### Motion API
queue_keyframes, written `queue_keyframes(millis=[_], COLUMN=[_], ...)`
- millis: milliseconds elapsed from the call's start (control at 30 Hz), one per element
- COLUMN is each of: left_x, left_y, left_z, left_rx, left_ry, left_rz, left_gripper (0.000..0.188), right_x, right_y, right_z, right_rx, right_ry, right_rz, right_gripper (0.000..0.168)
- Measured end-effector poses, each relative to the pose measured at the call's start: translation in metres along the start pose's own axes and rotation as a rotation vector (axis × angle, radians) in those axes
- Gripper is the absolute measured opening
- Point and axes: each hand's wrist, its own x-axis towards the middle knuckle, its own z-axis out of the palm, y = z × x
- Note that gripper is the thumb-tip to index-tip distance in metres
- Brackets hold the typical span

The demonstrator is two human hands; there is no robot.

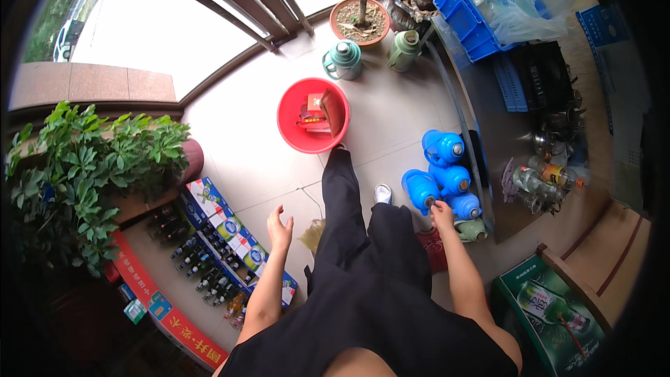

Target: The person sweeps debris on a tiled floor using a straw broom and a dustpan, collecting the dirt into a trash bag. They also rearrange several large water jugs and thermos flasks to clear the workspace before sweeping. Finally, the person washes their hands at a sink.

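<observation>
My right hand (443, 217) reaches down to a group of blue thermos flasks on the tiled floor. Its fingertips come right up to the stopper of the nearest blue thermos (417, 186), and whether they grip it cannot be made out. Close behind stand more blue flasks, among them a blue thermos (439, 145) at the far end. A pale green thermos (472, 230) lies just past my wrist. On the other side, my left hand (280, 228) hangs in the air with fingers apart and nothing in it.
Ahead on the floor is a red bucket (285, 115) holding red packets. Beyond it are a teal thermos (345, 55), a light green thermos (402, 52) and a potted plant (361, 26). Beer cartons (230, 225) and several bottles line the left. A metal-sided counter (489, 131) borders the right.
</observation>
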Motion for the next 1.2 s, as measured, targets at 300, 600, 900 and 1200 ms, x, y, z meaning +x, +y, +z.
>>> queue_keyframes(millis=[300,600,900,1200], left_x=[0.350,0.545,0.586,0.529], left_y=[0.139,0.247,0.259,0.289], left_z=[0.121,0.281,0.328,0.343], left_rx=[0.071,0.337,0.374,0.436], left_ry=[-0.099,-0.101,-0.169,-0.172], left_rz=[0.467,0.541,0.441,0.627], left_gripper=[0.059,0.095,0.076,0.055], right_x=[0.197,0.459,0.463,0.375], right_y=[-0.163,-0.462,-0.441,-0.280], right_z=[0.076,0.094,0.073,0.038], right_rx=[0.004,-0.649,-0.838,-0.617], right_ry=[0.083,0.475,0.306,0.417], right_rz=[-0.055,-0.611,-0.704,-0.768], right_gripper=[0.062,0.091,0.059,0.060])
